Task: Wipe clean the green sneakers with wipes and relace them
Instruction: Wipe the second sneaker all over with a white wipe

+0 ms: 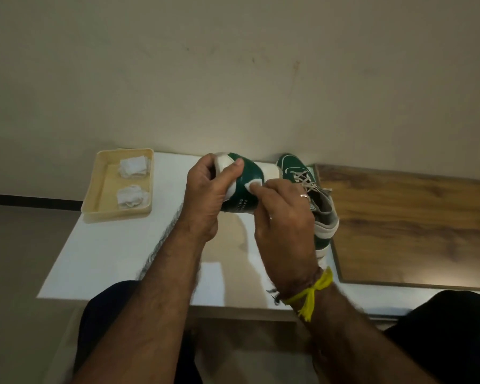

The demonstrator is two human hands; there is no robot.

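My left hand [205, 195] grips a green sneaker [247, 173] with white panels, lifted above the white table [108, 253]. My thumb lies over its white end. My right hand [283, 214] pinches a small white wipe [254, 187] and presses it against the green side of that sneaker. The second green sneaker [305, 184] lies on the table just right of my hands, with pale laces in its eyelets; my right hand hides part of it.
A beige tray [94, 200] at the table's far left holds two white wipe bundles [132, 166]. A wooden board [413, 225] lies at the right. The wall stands right behind the table. A grey lace-like strip [161, 242] lies beside my left forearm.
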